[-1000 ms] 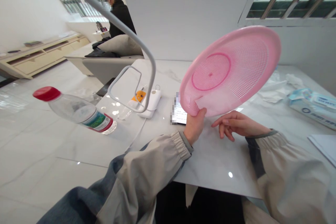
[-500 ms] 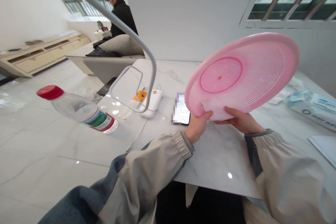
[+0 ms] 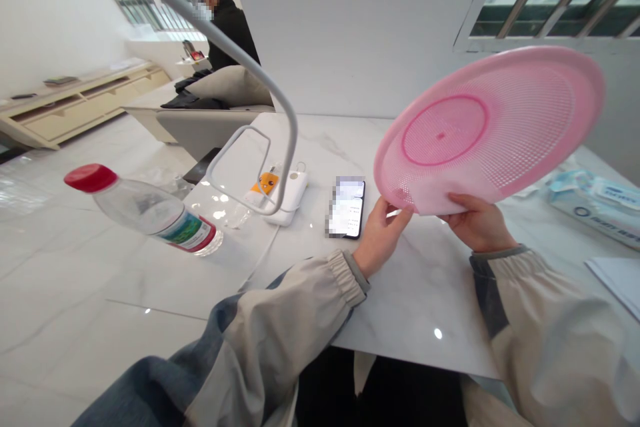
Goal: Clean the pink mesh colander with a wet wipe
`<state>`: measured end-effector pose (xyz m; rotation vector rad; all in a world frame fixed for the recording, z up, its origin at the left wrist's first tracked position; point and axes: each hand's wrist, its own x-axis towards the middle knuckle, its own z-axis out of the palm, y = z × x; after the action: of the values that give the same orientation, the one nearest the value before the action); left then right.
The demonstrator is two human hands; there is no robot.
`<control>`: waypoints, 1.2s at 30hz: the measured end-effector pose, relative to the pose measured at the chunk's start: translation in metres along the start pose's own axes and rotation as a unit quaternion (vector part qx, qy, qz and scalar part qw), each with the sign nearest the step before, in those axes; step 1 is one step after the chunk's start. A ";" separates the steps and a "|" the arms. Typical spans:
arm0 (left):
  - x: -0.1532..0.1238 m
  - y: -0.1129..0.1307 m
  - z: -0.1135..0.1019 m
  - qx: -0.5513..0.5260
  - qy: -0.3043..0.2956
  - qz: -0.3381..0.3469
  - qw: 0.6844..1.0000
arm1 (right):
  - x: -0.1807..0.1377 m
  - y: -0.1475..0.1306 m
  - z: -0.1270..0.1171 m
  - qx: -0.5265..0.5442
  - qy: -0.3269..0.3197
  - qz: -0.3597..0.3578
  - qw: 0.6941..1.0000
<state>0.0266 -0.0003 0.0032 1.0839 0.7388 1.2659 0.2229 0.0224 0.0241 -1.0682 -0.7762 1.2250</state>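
A round pink plastic mesh basket (image 3: 530, 113) is held up, tilted, above the right part of the marble-patterned table. Its near rim is pinched at the left by my left hand (image 3: 381, 235), thumb and fingertips on the edge. Farther right along the same rim, my right hand (image 3: 477, 223) grips it with the thumb on the upper side and the fingers underneath, mostly hidden. Just left of my left hand lies a phone (image 3: 354, 208) with its screen lit; part of it is blurred out.
A water bottle (image 3: 150, 210) with a red cap stands at the left. Near it are a grey metal stand (image 3: 287, 113) and a white power bank (image 3: 293, 197) with an orange cartoon piece (image 3: 265, 181). A wipes pack (image 3: 595, 207) lies right. A person (image 3: 227, 27) sits beyond.
The pink basket has moved up and to the right, uncovering more of the phone. My right hand has shifted slightly right and up with it; my left fingers now sit nearer the rim's edge.
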 end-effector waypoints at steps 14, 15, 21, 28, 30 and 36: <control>-0.007 -0.001 -0.003 0.018 -0.177 -0.065 0.982 | 0.008 -0.008 -0.013 0.077 0.074 -0.070 0.992; -0.007 -0.001 -0.004 0.022 -0.185 -0.064 0.980 | 0.010 -0.007 -0.014 0.097 0.091 -0.065 0.989; -0.012 0.001 -0.004 0.087 -0.204 -0.023 0.975 | 0.016 -0.003 -0.016 0.146 0.095 -0.041 0.984; -0.014 0.008 -0.003 0.133 -0.197 0.010 0.971 | 0.012 -0.002 -0.016 0.117 0.073 -0.046 0.989; -0.015 0.010 -0.002 0.139 -0.192 0.014 0.971 | 0.013 -0.001 -0.016 0.111 0.073 -0.046 0.990; -0.014 0.011 -0.003 0.157 -0.166 0.029 0.973 | 0.015 -0.002 -0.016 0.130 0.098 -0.060 0.985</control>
<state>0.0171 -0.0136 0.0102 1.5419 0.6660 0.9984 0.2410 0.0333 0.0193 -0.8985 -0.5066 1.0665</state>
